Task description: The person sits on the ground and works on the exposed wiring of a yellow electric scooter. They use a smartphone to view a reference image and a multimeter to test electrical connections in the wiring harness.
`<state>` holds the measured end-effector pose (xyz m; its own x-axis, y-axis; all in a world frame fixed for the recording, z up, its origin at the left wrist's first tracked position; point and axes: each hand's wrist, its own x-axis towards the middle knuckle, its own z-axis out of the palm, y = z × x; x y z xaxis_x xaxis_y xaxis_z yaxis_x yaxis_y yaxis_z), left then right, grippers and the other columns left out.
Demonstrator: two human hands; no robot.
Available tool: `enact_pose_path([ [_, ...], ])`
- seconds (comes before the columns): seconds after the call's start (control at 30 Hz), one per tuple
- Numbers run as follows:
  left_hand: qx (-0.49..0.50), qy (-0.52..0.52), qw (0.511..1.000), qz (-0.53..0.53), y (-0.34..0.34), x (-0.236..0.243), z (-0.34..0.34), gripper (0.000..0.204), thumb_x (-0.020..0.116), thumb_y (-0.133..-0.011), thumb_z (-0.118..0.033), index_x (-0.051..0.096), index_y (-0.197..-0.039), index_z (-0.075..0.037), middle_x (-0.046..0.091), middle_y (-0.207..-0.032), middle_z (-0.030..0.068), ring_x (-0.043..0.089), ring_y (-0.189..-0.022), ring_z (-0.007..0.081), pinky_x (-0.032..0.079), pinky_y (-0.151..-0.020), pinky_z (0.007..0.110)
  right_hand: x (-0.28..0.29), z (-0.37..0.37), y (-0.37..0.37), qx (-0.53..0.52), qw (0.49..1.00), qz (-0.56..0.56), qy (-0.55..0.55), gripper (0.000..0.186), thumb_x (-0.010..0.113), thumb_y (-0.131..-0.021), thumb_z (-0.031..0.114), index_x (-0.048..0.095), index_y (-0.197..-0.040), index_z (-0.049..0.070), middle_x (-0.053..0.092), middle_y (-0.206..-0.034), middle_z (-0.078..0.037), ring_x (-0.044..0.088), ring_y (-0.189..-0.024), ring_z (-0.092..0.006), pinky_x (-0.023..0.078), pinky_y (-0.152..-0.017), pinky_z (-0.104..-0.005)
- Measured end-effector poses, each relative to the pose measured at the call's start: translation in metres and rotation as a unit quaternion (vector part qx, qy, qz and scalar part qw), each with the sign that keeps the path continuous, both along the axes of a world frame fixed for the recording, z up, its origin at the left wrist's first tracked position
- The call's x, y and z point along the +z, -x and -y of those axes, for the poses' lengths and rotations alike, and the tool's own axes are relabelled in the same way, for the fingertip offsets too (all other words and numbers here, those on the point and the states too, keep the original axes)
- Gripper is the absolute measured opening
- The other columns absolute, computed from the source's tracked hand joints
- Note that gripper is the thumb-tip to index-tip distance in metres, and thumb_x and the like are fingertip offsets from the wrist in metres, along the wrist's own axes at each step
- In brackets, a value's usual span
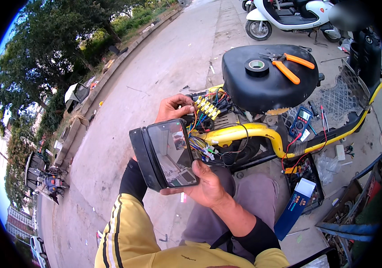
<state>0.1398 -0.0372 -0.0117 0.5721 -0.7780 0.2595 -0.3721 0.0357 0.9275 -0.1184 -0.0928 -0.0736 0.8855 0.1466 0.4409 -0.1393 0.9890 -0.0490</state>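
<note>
In my right hand point(206, 184) I hold a smartphone point(170, 154) in a black flip case point(147, 158), thumb on its lower right edge. Its screen shows a dim, grey picture. Beyond the phone, my left hand point(175, 108) has thumb and fingers pinched on a thin wire beside a yellow terminal block point(208, 108). Coloured wires run from this block, and a loose bundle with white plugs point(204, 149) hangs below it. These parts sit in the open body of a yellow-framed electric scooter point(262, 130). The phone hides my left wrist.
On the scooter's black seat point(244, 89) lie a black tape roll point(257, 68) and orange-handled pliers point(291, 71). A blue multimeter point(300, 121) rests on the footboard. A toolbox point(316, 196), a blue box point(294, 210) and a metal cart point(352, 223) stand at right. A white scooter point(289, 20) is parked behind.
</note>
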Motion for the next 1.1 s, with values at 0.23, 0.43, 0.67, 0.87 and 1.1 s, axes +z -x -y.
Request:
enact_pose_path([
  [0.23,-0.009,0.003,1.000,0.012,0.003,0.002,0.003,0.012,0.077,-0.091,0.001,0.069,-0.100,0.002,0.073,-0.096,0.0073,0.068,-0.087,0.0129,0.055,-0.081,0.028,-0.003,0.002,-0.001,-0.005,1.000,0.000,0.003,0.053,0.052,-0.109,0.040,0.047,-0.147,0.003,0.062,-0.141,-0.014,0.065,-0.125,-0.0333,0.052,-0.101,-0.0682],
  [0.43,0.008,0.003,1.000,-0.014,0.009,0.004,0.000,0.015,0.078,-0.090,-0.001,0.069,-0.102,0.001,0.073,-0.095,0.0059,0.068,-0.086,0.0115,0.055,-0.079,0.027,-0.006,-0.001,-0.001,-0.003,1.000,0.008,0.022,0.059,0.053,-0.108,0.043,0.041,-0.152,0.005,0.056,-0.148,-0.015,0.062,-0.129,-0.0356,0.051,-0.102,-0.0699],
  [0.67,0.007,-0.008,1.000,-0.002,0.008,0.004,0.000,0.016,0.080,-0.089,-0.001,0.070,-0.101,0.001,0.073,-0.094,0.0060,0.068,-0.086,0.0117,0.055,-0.078,0.027,-0.003,0.001,0.000,0.001,1.000,0.019,0.013,0.059,0.053,-0.108,0.042,0.040,-0.153,0.006,0.056,-0.148,-0.015,0.061,-0.130,-0.0360,0.051,-0.102,-0.0700],
  [0.87,-0.004,-0.005,1.000,-0.004,0.009,0.006,0.001,0.015,0.080,-0.089,-0.001,0.071,-0.100,0.001,0.073,-0.093,0.0068,0.069,-0.086,0.0125,0.055,-0.078,0.027,-0.005,0.000,0.000,0.002,1.000,0.004,-0.002,0.054,0.053,-0.109,0.039,0.046,-0.149,0.004,0.061,-0.144,-0.014,0.064,-0.127,-0.0351,0.052,-0.102,-0.0688],
  [1.1,-0.007,0.001,1.000,0.000,0.012,0.008,-0.003,0.012,0.078,-0.089,-0.002,0.070,-0.098,0.002,0.073,-0.092,0.0077,0.069,-0.085,0.0136,0.054,-0.080,0.028,-0.004,-0.005,0.000,0.014,1.000,0.016,-0.011,0.050,0.051,-0.110,0.037,0.046,-0.148,0.005,0.059,-0.145,-0.015,0.063,-0.128,-0.0357,0.052,-0.102,-0.0696],
])
